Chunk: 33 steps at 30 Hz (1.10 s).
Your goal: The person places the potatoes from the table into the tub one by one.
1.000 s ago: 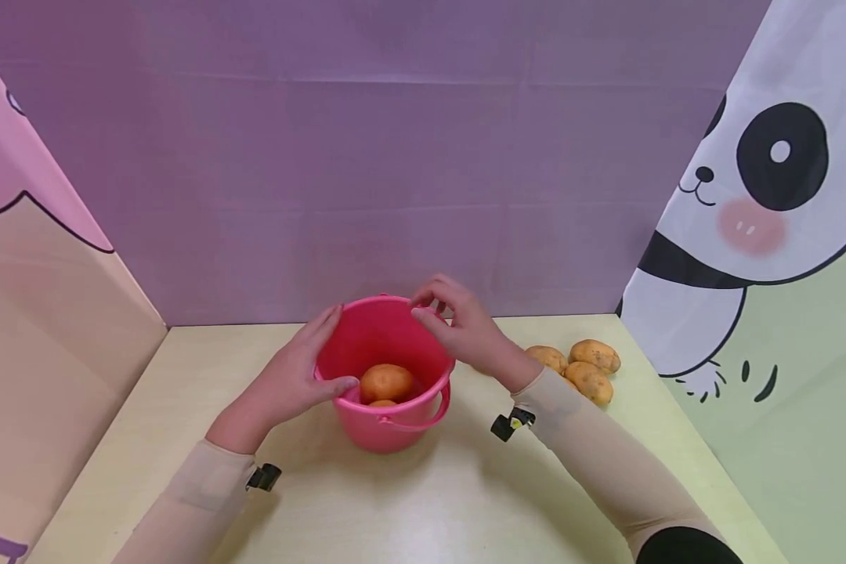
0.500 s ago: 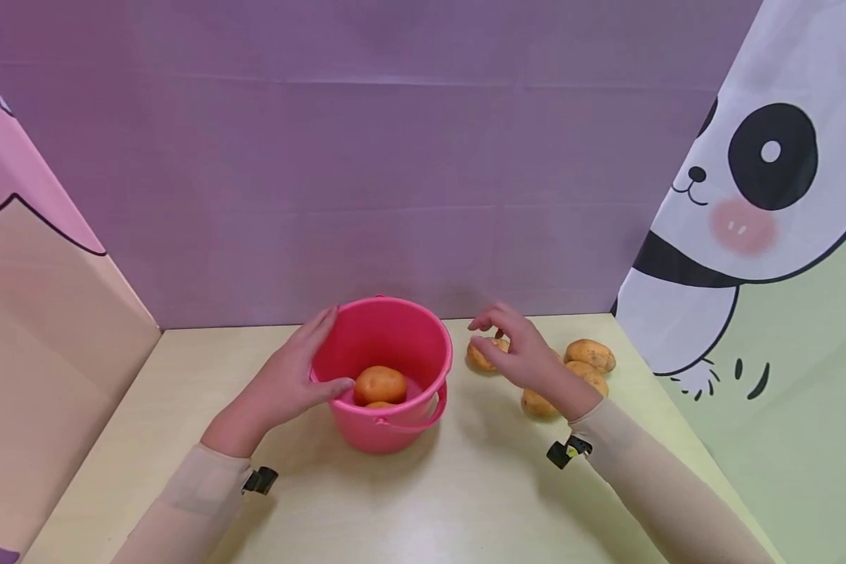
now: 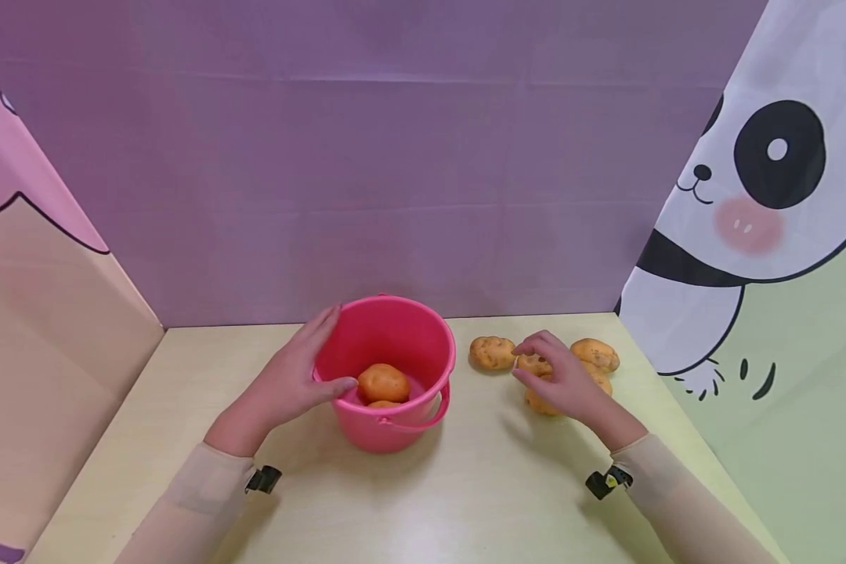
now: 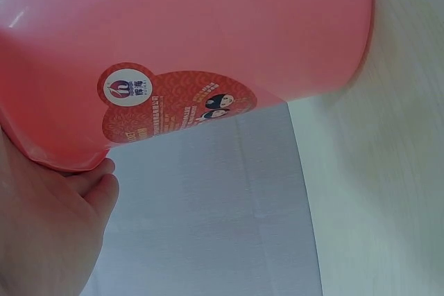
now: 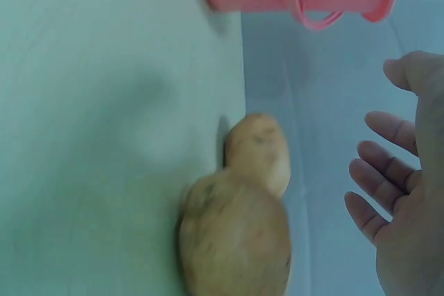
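Note:
A pink bucket (image 3: 384, 435) stands upright near the back of the table. In it lie two potatoes (image 3: 384, 383), one partly hidden behind the front rim. My left hand (image 3: 285, 376) holds the bucket's left side at the rim, thumb over the near edge; the left wrist view has its fingers (image 4: 104, 195) at the rim. To the bucket's right, my right hand (image 3: 567, 384) hovers over a group of loose potatoes (image 3: 595, 355), fingers apart and nothing between them. A lone potato (image 3: 492, 353) lies left of that hand. The right wrist view catches two potatoes (image 5: 236, 237) beneath the hand.
The bucket's handle (image 3: 423, 423) hangs down on its front right. A purple backdrop (image 3: 395, 172) rises at the table's back edge. Printed side panels flank the pale table (image 3: 409, 509), the right one with a panda (image 3: 775, 180).
My right hand has left the space over the bucket's rim and travelled right, to above the loose potatoes. My left hand and the bucket have stayed put.

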Motion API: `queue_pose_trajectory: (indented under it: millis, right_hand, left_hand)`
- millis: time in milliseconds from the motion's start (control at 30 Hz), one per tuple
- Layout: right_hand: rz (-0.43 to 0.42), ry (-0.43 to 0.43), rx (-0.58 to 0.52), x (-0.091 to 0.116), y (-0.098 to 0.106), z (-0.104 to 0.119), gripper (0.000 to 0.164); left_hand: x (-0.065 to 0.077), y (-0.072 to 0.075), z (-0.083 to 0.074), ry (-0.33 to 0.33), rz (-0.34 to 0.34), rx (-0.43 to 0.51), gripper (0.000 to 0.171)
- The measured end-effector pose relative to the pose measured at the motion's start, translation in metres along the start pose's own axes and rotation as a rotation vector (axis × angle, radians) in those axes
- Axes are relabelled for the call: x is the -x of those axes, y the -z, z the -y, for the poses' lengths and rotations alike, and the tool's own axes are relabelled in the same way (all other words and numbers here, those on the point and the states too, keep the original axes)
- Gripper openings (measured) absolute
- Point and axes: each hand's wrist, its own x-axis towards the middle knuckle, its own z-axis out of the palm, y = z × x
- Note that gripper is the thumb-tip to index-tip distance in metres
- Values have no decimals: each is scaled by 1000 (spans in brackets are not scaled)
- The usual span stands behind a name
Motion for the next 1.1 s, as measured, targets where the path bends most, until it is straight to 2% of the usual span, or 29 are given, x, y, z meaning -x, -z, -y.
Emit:
queue_pose_trajectory:
  millis: [367,800,1100]
  right_hand:
    - [7,47,138,25,6,-22,39]
    - [9,-29,240,41,9,-42,50]
    - [15,-37,256,45,10,-42,56]
  left_hand:
    - [-1,0,1,-8,-4,5,120]
    - [-1,-2,5,-9,-8,10,121]
    - [0,-3,5,-15,-7,-5,119]
